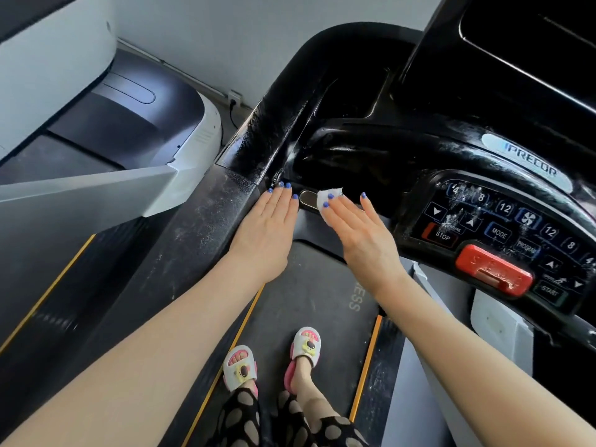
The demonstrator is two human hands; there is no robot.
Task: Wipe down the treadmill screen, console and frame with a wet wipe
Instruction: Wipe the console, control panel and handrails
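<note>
1. down at my feet, my slippers (274, 359) stand on the treadmill belt (309, 285), and the start button (549, 290) sits close by on the console. if the belt gets going while i lean forward, i could lose my footing.
2. nearer my reach, my left hand (269, 227) lies flat with straight fingers on the edge of the left handrail (258, 137), holding nothing. the rail looks wet and streaky, so a palm leaning there could slide.
3. my right hand (358, 230) has the wet wipe (327, 196) bunched under its fingertips, pressed at the inner corner of the console frame, just beside a small oval metal plate (309, 200). the fingers are mostly straight, so i judge the hold to be light; the wipe could slip out or fall onto the belt.
4. just right of that hand is the button panel (503, 227), with droplets on the keys. a wide swipe could press stop, mode or the red safety key (495, 269), and too much wetness may seep round the buttons.
5. further up, the console's deep recess (354, 156) and the dark screen (529, 33) seem harder to reach, since the panel bulges in between.
6. beyond the left rail stands a neighbouring white machine (129, 101) by the wall, well apart from my hands.
</note>
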